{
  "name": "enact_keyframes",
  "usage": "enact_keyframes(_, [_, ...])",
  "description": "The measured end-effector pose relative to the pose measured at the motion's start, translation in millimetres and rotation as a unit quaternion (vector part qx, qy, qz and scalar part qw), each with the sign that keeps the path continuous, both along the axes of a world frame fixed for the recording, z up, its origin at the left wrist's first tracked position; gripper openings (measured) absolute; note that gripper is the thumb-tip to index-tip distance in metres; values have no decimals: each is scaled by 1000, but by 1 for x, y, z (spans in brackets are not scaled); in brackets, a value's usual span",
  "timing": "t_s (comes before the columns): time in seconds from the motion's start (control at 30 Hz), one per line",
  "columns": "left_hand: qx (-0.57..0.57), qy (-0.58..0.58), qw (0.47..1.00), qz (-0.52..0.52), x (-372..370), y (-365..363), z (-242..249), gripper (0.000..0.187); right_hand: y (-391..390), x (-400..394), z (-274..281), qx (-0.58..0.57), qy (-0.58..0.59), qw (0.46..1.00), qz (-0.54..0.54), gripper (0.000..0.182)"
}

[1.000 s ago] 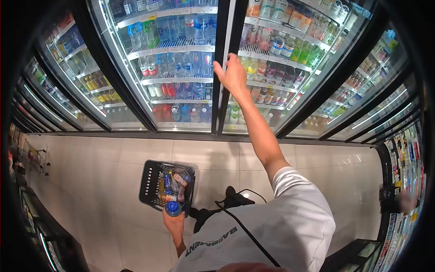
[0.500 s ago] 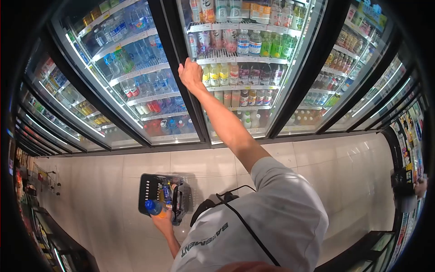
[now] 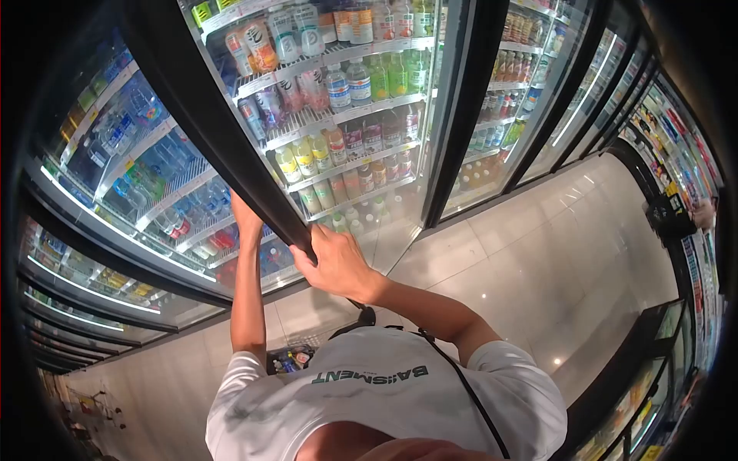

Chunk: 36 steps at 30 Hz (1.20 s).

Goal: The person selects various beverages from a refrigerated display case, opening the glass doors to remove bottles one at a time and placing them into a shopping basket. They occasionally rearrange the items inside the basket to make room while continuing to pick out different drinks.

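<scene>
My right hand (image 3: 334, 260) is wrapped around the dark edge of a glass cooler door (image 3: 223, 150), which is swung open toward me. Left of the door frame, my left hand (image 3: 244, 215) reaches up to the lit shelves. Its fingers are hidden by the frame, and the orange bottle with the blue cap is out of sight. Rows of drinks stand behind the glass, among them yellow-labelled bottles (image 3: 304, 156) and blue-labelled bottles (image 3: 337, 86). A basket holding packaged items (image 3: 290, 360) shows partly beside my left arm, mostly covered by my shirt.
More cooler doors (image 3: 461, 100) run to both sides. Tiled floor (image 3: 492, 269) lies below them. At the far right are stocked shelves (image 3: 676, 138) and a person's hand (image 3: 703, 215) near a dark object. A cart (image 3: 96, 407) stands at the lower left.
My right hand has come lower and closer with the door, which has swung open. My left hand has risen from above the basket to the cooler. The view has turned.
</scene>
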<state>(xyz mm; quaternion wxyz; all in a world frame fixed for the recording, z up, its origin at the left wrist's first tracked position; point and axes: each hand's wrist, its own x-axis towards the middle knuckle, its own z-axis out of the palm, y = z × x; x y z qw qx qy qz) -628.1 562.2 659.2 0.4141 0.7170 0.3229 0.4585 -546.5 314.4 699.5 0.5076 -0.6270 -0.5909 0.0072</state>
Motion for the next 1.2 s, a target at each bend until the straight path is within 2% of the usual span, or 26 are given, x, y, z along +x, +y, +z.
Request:
enact_keyframes(0.03, [29, 13, 998, -51, 37, 16, 23, 60, -5, 1, -1, 0, -6, 1000, -7, 27])
enact_keyframes(0.1, [20, -32, 986, -164, 103, 23, 98, 58, -12, 0, -4, -3, -17, 1000, -17, 26])
enact_keyframes(0.17, [179, -92, 976, -86, 190, 77, 112, 48, -15, 2, -1, 5, -12, 1000, -10, 26])
enact_keyframes(0.2, [220, -77, 963, -133, 232, 118, 125, 44, -16, 2, 1, 7, -9, 1000, -6, 26])
enact_keyframes(0.27, [271, -106, 936, -196, 286, 153, 148, 42, -15, 0, 0, 11, -25, 999, -32, 27])
enact_keyframes(0.33, [290, -192, 910, -226, 325, 156, 167, 45, -12, -3, 1, 14, -35, 998, -54, 29])
enact_keyframes(0.37, [263, -169, 925, -215, 346, 168, 167, 49, -9, -3, 1, -2, -29, 998, -50, 29])
enact_keyframes(0.47, [188, -129, 961, -155, 420, 250, 125, 64, 0, 1, 3, -62, -26, 997, -28, 30])
enact_keyframes(0.5, [168, -136, 969, -119, 443, 275, 109, 69, 3, 1, 1, -39, -20, 999, -25, 29])
enact_keyframes(0.57, [142, -131, 978, -77, 472, 285, 107, 79, 11, 3, -3, 8, -13, 1000, -19, 29])
enact_keyframes(0.67, [149, -60, 986, -36, 468, 275, 111, 88, 21, 6, 1, 10, -7, 1000, 2, 30])
enact_keyframes(0.73, [197, 24, 980, 6, 431, 222, 129, 89, 30, 7, 0, 14, -13, 1000, 9, 30])
enact_keyframes(0.83, [279, 33, 959, -33, 401, 207, 127, 79, 46, 6, -3, 20, -23, 999, 7, 30])
enact_keyframes(0.93, [327, -14, 941, -84, 352, 181, 116, 65, 57, 6, -3, 6, -32, 999, 4, 30])
enact_keyframes(1.03, [365, -24, 928, -71, 322, 183, 99, 55, 71, 4, -7, 8, -42, 999, -9, 30])
enact_keyframes(1.2, [337, -2, 939, -64, 278, 178, 116, 53, 87, 5, -13, -13, -54, 998, -8, 32])
